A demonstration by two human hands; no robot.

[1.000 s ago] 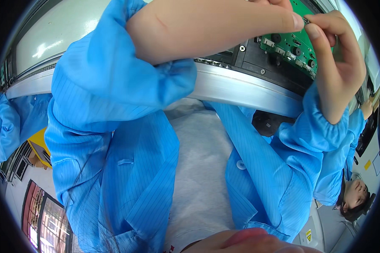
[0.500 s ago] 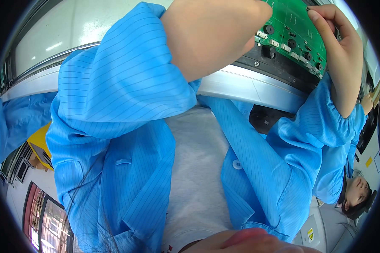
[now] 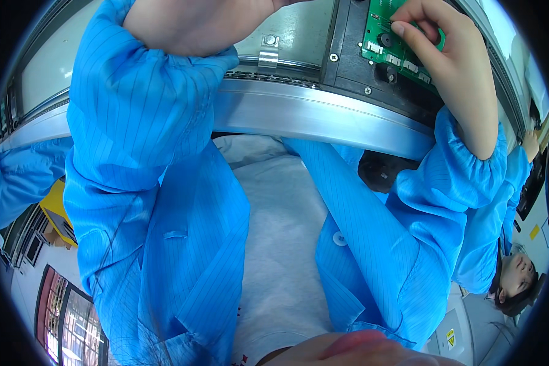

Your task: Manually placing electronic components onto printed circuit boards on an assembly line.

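Observation:
My right hand [image 3: 451, 55] is over a green circuit board [image 3: 377, 30], thumb and forefinger pinched together at its surface beside a round black buzzer [image 3: 385, 40]. Whatever is between those fingertips is too small to make out. White connectors [image 3: 394, 60] line the near edge of the board, which lies in a black fixture [image 3: 343, 76] fastened with screws. My left hand [image 3: 201, 24] is up at the top edge, well left of the fixture. Its fingers run out of the picture, so their pose and anything in them stay hidden.
A bright metal rail [image 3: 311, 113] with a chain [image 3: 274, 78] runs between my body and the fixture. Left of the fixture, a small metal bracket [image 3: 269, 52] is screwed on. A co-worker's hand [image 3: 531, 146] shows at far right. A yellow box [image 3: 56, 210] stands at left.
My left hand has swung left, away from the board, uncovering the fixture's left side and the bracket. My right hand has moved left across the board to the buzzer. The fixture stays nearly put.

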